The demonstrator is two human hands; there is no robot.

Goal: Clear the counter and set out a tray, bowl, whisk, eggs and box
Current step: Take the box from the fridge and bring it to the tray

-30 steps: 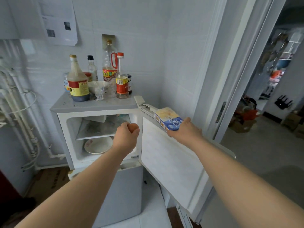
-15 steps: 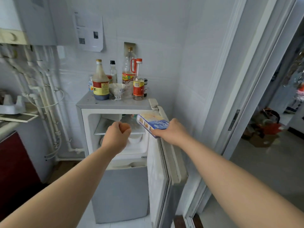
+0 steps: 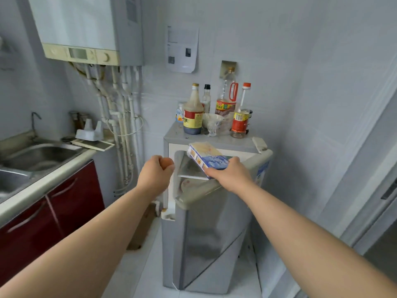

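The left hand is curled shut around 1 egg, just left of the fridge opening. The right hand clamps the box against the fridge door. Squeezing could crack the egg; the door could pinch the box.

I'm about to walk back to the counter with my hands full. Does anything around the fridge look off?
Yes: the fridge door is still ajar, with the right hand, holding the box, resting on its top edge. The left hand is closed around an egg.
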